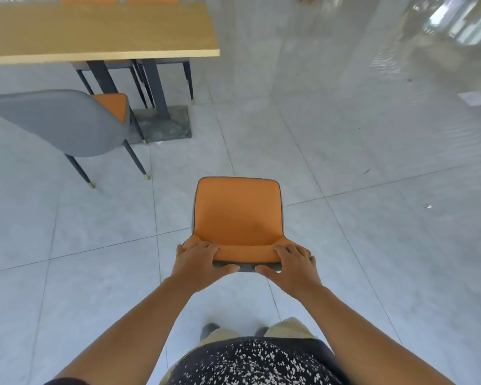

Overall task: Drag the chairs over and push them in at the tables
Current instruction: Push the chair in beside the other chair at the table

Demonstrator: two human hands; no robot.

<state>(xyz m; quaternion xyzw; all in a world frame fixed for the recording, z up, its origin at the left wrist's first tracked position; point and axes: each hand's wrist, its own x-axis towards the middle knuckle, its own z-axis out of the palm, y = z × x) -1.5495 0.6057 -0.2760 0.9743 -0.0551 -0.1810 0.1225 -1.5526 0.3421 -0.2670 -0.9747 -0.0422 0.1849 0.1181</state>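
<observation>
Gripping the top of the backrest, the left hand (199, 258) and the right hand (293, 262) both hold the orange chair (238, 215): fingers curl over the orange front of the rest and thumbs lie along its grey back, the left hand at the rest's left corner, the right hand at its right corner. That chair stands on the tiled floor (345, 245), well apart from the wooden table (100, 31), off the table's near right corner, with its seat pointing away from the person. A grey-backed chair (59, 123) stands at the table's near edge, its orange seat partly under the top, just beside the table's dark post and stone base plate (164, 126). Dark chair legs (188, 76) show under the table's far edge
</observation>
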